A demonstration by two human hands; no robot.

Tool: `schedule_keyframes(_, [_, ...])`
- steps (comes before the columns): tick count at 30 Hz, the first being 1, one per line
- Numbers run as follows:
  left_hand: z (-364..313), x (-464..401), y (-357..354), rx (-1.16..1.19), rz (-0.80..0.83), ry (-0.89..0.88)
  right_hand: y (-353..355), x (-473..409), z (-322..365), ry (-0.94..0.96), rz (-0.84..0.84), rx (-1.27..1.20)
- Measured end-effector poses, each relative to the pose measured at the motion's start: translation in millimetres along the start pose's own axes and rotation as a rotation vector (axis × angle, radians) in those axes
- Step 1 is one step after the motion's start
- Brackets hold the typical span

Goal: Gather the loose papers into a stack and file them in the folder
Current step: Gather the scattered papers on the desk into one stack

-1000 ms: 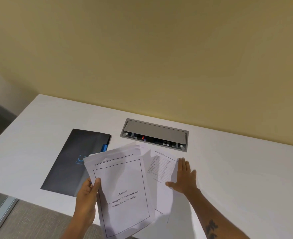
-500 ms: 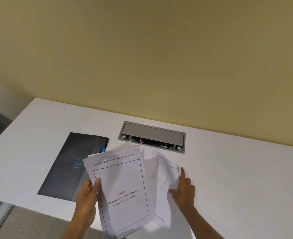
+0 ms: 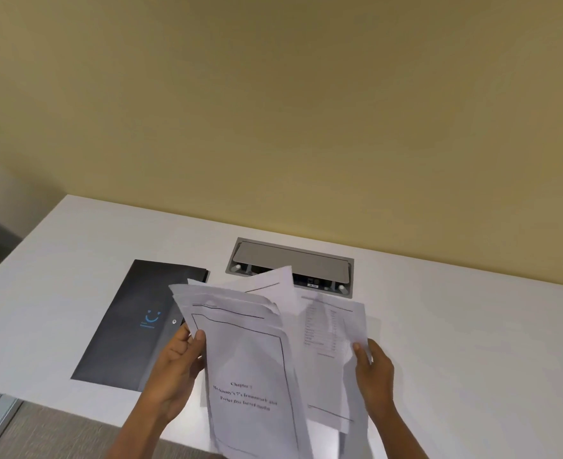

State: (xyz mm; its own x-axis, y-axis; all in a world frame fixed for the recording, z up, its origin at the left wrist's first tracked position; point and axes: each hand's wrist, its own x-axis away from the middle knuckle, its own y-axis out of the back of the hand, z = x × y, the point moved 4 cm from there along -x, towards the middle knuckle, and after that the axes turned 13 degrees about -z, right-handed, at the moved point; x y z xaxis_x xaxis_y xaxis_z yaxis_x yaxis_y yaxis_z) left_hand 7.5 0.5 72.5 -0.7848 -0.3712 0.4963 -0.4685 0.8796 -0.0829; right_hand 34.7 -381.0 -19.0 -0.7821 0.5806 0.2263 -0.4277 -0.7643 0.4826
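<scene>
My left hand (image 3: 177, 369) grips the left edge of a loose bundle of white papers (image 3: 247, 366), raised off the table; the top sheet bears a framed "Chapter" title. My right hand (image 3: 371, 362) pinches the right edge of another printed sheet (image 3: 331, 329) with a table on it, lifted and overlapping the bundle's right side. A further sheet (image 3: 273, 281) sticks up behind them. The dark folder (image 3: 134, 323), shut, with a blue smile logo and a snap button, lies flat on the table to the left, partly behind my left hand.
The white table (image 3: 472, 342) ends at a front edge near my forearms. A grey cable box with a hinged lid (image 3: 293, 263) is set into the table just beyond the papers. A yellow wall rises behind. Floor shows at the lower left.
My right hand went from pressing flat on the table sheet to pinching its edge and lifting it. The bundle in my left hand rose and the sheets now fan apart.
</scene>
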Motion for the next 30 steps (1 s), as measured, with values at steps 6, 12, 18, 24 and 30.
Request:
schedule_keyframes(6, [0.6, -3.5, -9.1, 0.0, -0.024, 0.018, -10.7, 5.3, 44.6, -0.017, 0.128, -0.165])
schedule_keyframes(12, [16.4, -7.5, -2.9, -0.032, -0.1, 0.074, -37.2, 40.9, 74.5, -0.026, 0.394, -0.254])
schedule_keyframes(18, [32.0, -4.3, 9.8, -0.105, -0.184, 0.172, -62.5, 74.4, 72.0, -0.103, 0.672, -0.204])
schedule_keyframes(24, [39.4, -3.1, 22.0, -0.123, -0.207, 0.24, -75.5, 94.2, 76.9, -0.192, 0.796, -0.115])
schedule_keyframes(30, [44.3, -6.5, 45.2, -0.128, -0.268, 0.192, -95.6, 88.1, 78.4, -0.224, 0.867, 0.014])
